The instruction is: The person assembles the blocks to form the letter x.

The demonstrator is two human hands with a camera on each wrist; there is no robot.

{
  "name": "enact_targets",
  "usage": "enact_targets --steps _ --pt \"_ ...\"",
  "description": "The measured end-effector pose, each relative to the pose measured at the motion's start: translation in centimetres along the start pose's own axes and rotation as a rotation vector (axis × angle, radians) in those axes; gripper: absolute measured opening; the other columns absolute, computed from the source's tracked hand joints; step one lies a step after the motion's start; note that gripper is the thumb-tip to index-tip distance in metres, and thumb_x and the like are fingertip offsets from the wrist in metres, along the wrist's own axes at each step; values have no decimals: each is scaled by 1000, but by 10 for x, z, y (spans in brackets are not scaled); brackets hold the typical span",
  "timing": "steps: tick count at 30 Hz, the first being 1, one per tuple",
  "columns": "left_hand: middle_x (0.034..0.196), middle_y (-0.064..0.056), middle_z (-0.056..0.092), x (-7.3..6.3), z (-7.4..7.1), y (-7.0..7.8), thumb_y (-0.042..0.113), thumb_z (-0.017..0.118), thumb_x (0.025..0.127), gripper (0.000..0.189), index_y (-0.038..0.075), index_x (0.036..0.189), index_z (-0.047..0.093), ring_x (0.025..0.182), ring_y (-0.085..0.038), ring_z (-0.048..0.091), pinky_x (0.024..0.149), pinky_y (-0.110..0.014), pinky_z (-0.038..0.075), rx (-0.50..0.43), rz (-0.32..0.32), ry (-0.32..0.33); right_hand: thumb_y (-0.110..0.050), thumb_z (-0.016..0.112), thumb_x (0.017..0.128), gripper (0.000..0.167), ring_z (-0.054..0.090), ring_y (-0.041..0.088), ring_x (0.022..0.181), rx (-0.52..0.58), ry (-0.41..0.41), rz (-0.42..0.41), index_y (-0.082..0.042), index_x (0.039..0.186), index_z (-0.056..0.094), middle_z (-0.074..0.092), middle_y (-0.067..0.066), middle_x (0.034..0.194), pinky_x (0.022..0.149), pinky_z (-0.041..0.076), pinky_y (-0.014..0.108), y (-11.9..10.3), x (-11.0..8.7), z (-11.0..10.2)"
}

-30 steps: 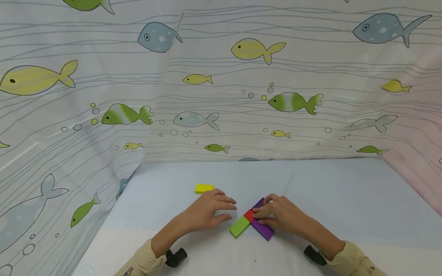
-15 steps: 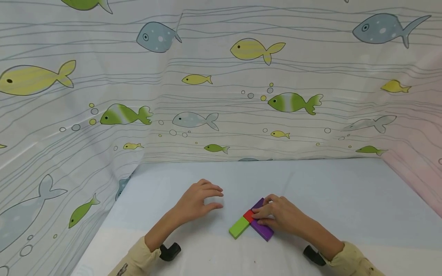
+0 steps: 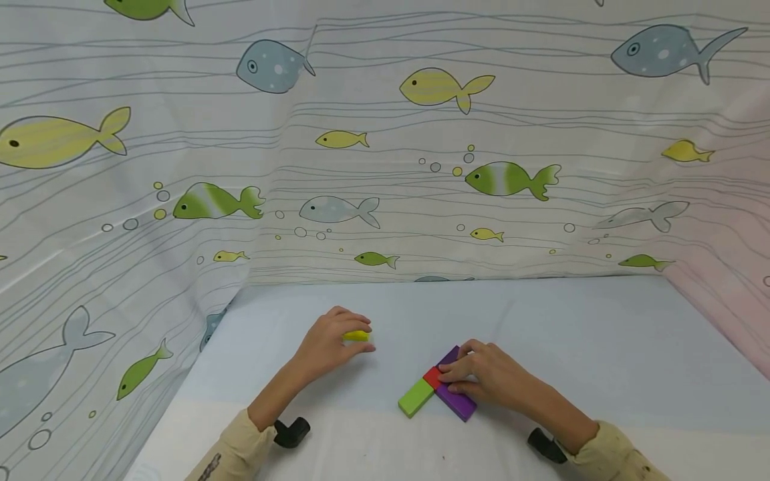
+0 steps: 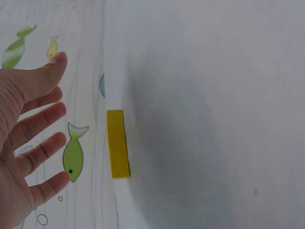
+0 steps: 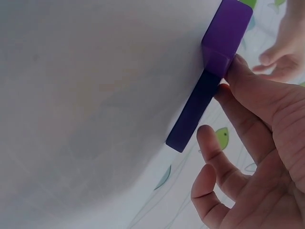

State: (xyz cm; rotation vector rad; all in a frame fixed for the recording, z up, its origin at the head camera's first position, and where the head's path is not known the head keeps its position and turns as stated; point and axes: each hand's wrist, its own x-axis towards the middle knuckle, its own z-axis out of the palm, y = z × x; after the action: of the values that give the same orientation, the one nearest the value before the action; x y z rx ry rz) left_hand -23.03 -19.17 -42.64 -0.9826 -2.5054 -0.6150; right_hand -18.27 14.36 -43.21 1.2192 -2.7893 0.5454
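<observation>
My left hand [image 3: 329,342] is around the yellow block [image 3: 356,336] at the table's left side, thumb toward me and fingers beyond it. The left wrist view shows those fingers spread, with a gap to the yellow block [image 4: 118,144]. My right hand [image 3: 496,374] rests its fingertips on a group of joined blocks. In it, a red block [image 3: 432,378] sits between a light green block [image 3: 416,398] and two purple blocks, the near one [image 3: 457,403] and the far one [image 3: 448,356]. Thumb and index tips touch where the purple blocks [image 5: 228,36] meet; the other fingers bend loosely.
A pale blue and white cloth [image 3: 577,334] covers the table. Behind it hangs a fish-print curtain [image 3: 385,167], which also runs along the left side. A black wrist mount [image 3: 292,433] sits at the left sleeve, another mount [image 3: 546,445] at the right.
My left hand has moved left, away from the joined blocks, and come down around the yellow block, partly covering it. The right hand and the joined blocks have stayed in place.
</observation>
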Motion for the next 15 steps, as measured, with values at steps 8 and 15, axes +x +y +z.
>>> enact_targets --steps 8,15 --pt "106 1 73 -2 1 -9 30 89 72 34 10 98 78 100 -16 58 83 -36 50 -10 -89 -15 -25 78 85 26 54 16 97 1 3 -5 -22 111 77 72 -11 107 73 45 30 0 -1 0" --pt "107 6 72 -3 2 -19 31 87 74 31 14 98 78 101 -13 56 85 -36 50 -2 -192 -64 -26 78 85 27 52 14 96 16 -1 13 -25 112 77 72 -14 105 70 43 27 0 -2 0"
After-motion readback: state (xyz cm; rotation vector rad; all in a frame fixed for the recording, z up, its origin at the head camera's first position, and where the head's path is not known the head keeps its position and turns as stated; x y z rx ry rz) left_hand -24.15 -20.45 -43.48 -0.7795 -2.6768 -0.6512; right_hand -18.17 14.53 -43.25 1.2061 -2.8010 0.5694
